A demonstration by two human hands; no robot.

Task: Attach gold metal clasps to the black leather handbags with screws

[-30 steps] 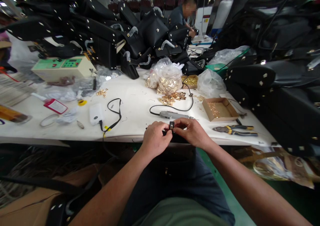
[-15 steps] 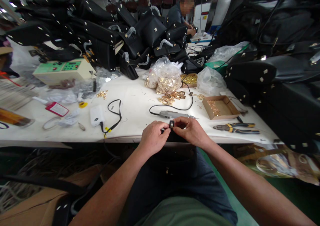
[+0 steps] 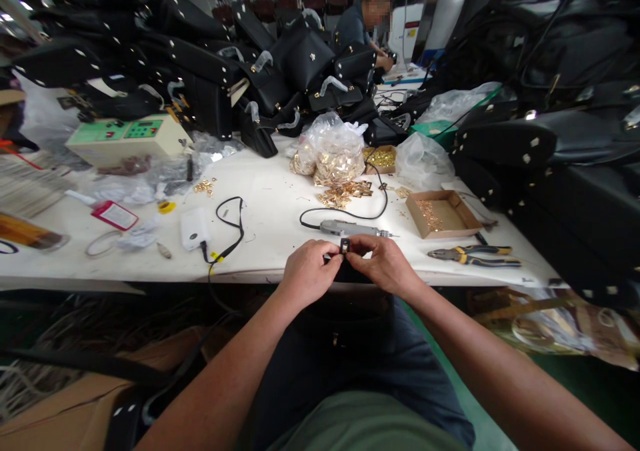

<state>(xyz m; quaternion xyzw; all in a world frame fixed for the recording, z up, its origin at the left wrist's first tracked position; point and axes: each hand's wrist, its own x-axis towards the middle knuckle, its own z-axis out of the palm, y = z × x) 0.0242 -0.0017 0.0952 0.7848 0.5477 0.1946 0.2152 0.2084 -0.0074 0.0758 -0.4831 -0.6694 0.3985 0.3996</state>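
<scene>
My left hand (image 3: 309, 271) and my right hand (image 3: 383, 261) meet at the table's near edge. Between their fingertips they pinch a small black strap end (image 3: 345, 245) with a shiny metal fitting on it. Fingers cover most of the strap. Below them a black bag (image 3: 335, 314) lies across my lap, its lower part lost in shadow. Just beyond my fingers rests a grey electric screwdriver (image 3: 345, 228), its bit pointing right and its cable looping behind. Gold metal fittings (image 3: 343, 196) are heaped farther back.
Pliers (image 3: 474, 256) and a cardboard tray of small copper-coloured parts (image 3: 463, 230) are on the right. On the left lie a white device (image 3: 193, 229), a red-labelled bottle (image 3: 115, 215) and a control box (image 3: 130, 148). Black bags (image 3: 305, 58) pile up behind; a person (image 3: 353, 28) works beyond.
The view has shifted very slightly. Both hands keep the same pinch on the strap end, with hardly any visible movement.
</scene>
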